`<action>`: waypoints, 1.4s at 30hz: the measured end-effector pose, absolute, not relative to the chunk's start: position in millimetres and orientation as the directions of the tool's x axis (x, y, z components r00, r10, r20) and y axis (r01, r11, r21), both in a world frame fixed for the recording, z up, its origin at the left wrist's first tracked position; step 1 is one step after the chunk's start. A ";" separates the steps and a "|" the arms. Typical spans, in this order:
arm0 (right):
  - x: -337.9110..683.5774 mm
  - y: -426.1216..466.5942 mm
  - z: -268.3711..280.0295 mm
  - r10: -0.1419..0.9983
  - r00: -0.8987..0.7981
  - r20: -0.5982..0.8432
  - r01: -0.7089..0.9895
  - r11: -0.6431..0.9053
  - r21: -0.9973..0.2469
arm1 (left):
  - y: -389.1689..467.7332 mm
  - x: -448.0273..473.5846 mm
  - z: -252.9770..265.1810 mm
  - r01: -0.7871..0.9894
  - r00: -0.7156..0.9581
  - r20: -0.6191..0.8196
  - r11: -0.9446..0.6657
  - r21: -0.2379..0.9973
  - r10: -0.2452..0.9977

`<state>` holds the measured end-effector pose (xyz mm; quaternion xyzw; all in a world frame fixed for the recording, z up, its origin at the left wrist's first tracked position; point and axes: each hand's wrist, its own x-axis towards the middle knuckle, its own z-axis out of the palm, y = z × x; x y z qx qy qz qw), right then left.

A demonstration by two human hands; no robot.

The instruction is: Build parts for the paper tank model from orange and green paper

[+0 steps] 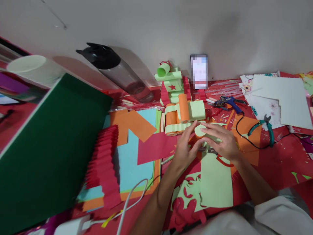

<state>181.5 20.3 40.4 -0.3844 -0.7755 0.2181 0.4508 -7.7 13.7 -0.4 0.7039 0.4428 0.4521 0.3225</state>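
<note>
While the left hand (186,148) curves its thumb and fingers round one side of a small paper roll (200,132), the right hand (226,142) closes on the other side, so both grip it between their fingertips, its pale green round end facing up. The roll is above the middle of the red table (283,166), just in front of an orange and green paper model (184,109). Behind that, by the table's back edge, sits a green model with a red star (172,86), and a phone (199,72) leans on the wall to its right. Red-handled scissors (226,162) lie partly hidden under the right hand. A pale green sheet (216,182) reaches towards the near edge, beside a cut-up green sheet (193,189). Farther right are a blue glue gun (232,104) and green-handled cutters (271,134). Towards the left edge, a crinkled red strip (107,176) rests on blue paper (132,166), next to a dark green board (53,147).
</note>
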 end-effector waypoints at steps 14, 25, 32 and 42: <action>177.4 19.5 31.1 0.867 -0.260 0.425 0.388 0.496 -0.777 | 16.8 -19.4 8.9 0.459 0.092 0.707 -0.660 0.595 0.701; 180.0 22.4 23.6 0.911 -0.181 0.370 0.381 0.412 -0.828 | 15.8 -52.8 43.6 0.398 -0.100 0.268 -0.209 0.894 0.958; 183.2 24.4 18.9 0.915 -0.170 0.367 0.368 0.404 -0.838 | 20.9 -78.9 36.5 0.710 0.086 -0.077 -0.007 0.704 0.993; 182.8 24.8 10.0 0.919 -0.168 0.356 0.358 0.393 -0.847 | 19.8 -76.5 25.7 0.920 -0.021 -0.086 0.053 0.387 0.996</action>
